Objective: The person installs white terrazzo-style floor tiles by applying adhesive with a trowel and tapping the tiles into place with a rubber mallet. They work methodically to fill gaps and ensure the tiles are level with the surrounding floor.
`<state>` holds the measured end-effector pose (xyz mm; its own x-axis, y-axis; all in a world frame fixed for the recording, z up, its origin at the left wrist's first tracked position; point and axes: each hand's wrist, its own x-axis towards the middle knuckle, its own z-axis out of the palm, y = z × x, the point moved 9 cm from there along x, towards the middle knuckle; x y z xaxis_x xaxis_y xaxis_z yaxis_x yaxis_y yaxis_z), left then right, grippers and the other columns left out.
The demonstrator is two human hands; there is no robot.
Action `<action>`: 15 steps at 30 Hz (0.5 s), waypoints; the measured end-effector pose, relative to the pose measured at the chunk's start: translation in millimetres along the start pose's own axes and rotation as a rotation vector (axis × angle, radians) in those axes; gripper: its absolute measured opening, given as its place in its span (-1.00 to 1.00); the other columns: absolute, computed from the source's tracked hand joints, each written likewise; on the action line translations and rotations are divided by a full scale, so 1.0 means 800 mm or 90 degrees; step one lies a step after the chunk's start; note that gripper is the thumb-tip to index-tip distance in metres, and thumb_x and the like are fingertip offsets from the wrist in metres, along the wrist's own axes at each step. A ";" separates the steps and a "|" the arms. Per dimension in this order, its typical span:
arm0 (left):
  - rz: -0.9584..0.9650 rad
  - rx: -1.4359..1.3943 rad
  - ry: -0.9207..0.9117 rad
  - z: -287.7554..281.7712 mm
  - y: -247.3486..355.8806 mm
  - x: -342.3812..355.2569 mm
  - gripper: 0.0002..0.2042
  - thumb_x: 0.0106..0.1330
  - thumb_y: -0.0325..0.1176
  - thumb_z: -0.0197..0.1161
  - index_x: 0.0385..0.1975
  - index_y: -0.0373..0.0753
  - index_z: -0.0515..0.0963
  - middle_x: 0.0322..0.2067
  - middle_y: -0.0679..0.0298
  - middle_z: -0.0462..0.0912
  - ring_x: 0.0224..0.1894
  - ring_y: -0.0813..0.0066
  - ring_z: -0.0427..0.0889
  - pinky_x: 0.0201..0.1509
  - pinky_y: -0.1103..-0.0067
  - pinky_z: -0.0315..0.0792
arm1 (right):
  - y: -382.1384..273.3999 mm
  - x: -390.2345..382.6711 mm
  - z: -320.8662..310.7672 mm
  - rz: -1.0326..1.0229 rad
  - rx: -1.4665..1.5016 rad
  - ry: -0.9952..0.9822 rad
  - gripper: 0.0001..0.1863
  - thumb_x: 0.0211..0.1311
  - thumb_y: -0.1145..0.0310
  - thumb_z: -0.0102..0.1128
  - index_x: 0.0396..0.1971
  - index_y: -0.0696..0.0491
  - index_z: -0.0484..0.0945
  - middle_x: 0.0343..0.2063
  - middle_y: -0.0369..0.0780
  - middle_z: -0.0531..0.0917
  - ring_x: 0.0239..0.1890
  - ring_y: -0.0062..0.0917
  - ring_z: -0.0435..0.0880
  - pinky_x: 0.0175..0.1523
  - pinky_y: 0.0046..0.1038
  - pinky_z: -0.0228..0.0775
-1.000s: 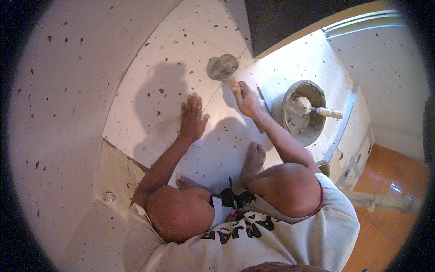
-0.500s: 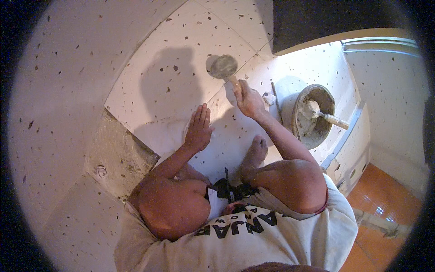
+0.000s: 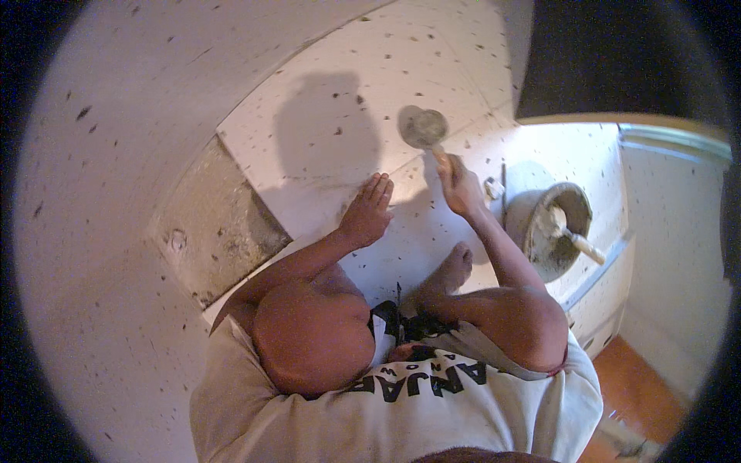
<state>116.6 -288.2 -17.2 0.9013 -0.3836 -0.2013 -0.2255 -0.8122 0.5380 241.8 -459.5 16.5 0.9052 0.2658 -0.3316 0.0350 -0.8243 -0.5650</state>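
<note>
My right hand (image 3: 461, 190) is closed around the wooden handle of a mallet (image 3: 425, 128) with a round grey head. The mallet head hangs a little over the speckled white tiles (image 3: 324, 147), its small shadow right beside it. Palm down, my left hand (image 3: 367, 210) rests on a tile with its fingers stretched out, to the left of my right hand and nearer to me. It holds nothing.
A mortar-caked bucket (image 3: 532, 239) stands at the right, a trowel (image 3: 584, 247) leaning in it. Between bucket and right hand lie a thin rod (image 3: 504, 193) and a small whitish lump (image 3: 493, 187). An untiled rough patch (image 3: 224, 224) shows at left. A dark panel (image 3: 625, 62) overhangs the far right.
The whole view has swung to the left, so the floor and bucket sit farther right in it. My left hand stays flat, and my right hand keeps its hold on the mallet.
</note>
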 end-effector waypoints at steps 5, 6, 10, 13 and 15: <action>-0.121 0.019 0.056 -0.029 -0.033 -0.058 -0.20 0.28 -0.08 0.24 0.39 -0.48 0.10 0.46 -0.14 -0.04 0.53 -0.12 -0.17 0.54 0.04 -0.19 | 0.015 -0.049 -0.010 0.050 0.014 0.005 -0.53 0.45 -0.03 -0.03 0.08 0.04 0.46 -0.33 0.09 0.68 -0.27 0.04 0.68 -0.18 -0.02 0.47; -0.159 0.030 0.068 -0.024 -0.045 -0.071 -0.19 0.27 -0.07 0.24 0.39 -0.47 0.10 0.47 -0.14 -0.06 0.53 -0.12 -0.18 0.54 0.03 -0.20 | 0.025 -0.055 -0.006 0.041 0.052 0.025 -0.52 0.45 -0.05 -0.03 0.07 0.05 0.47 -0.35 0.08 0.68 -0.29 0.00 0.69 -0.19 -0.06 0.48; -0.154 0.060 0.111 0.006 -0.043 -0.105 -0.23 0.32 -0.10 0.18 0.39 -0.47 0.09 0.48 -0.14 -0.11 0.53 -0.13 -0.16 0.54 0.05 -0.20 | 0.042 -0.066 -0.009 0.006 0.046 0.044 -0.49 0.44 -0.08 0.01 0.03 0.08 0.51 -0.42 0.01 0.66 -0.35 -0.16 0.67 -0.23 -0.17 0.47; -0.166 0.062 0.093 0.022 -0.033 -0.112 -0.30 0.36 -0.15 0.13 0.38 -0.48 0.12 0.48 -0.15 -0.08 0.52 -0.13 -0.12 0.55 0.08 -0.18 | 0.050 -0.072 -0.010 0.016 0.058 0.049 -0.50 0.45 -0.06 0.02 0.05 0.09 0.50 -0.46 -0.03 0.63 -0.39 -0.22 0.64 -0.26 -0.19 0.44; -0.141 0.077 0.052 0.032 -0.011 -0.122 -0.35 0.38 -0.19 0.10 0.36 -0.48 0.16 0.46 -0.17 -0.04 0.51 -0.14 -0.08 0.55 0.10 -0.16 | 0.060 -0.075 -0.008 0.047 0.086 0.036 -0.50 0.45 -0.06 0.02 0.05 0.09 0.50 -0.48 -0.06 0.61 -0.42 -0.26 0.62 -0.28 -0.21 0.43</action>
<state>21.2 -255.0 -23.0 0.9595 -0.1574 -0.2337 -0.0571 -0.9209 0.3857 192.2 -518.4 14.2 0.9255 0.1757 -0.3355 -0.0861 -0.7651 -0.6381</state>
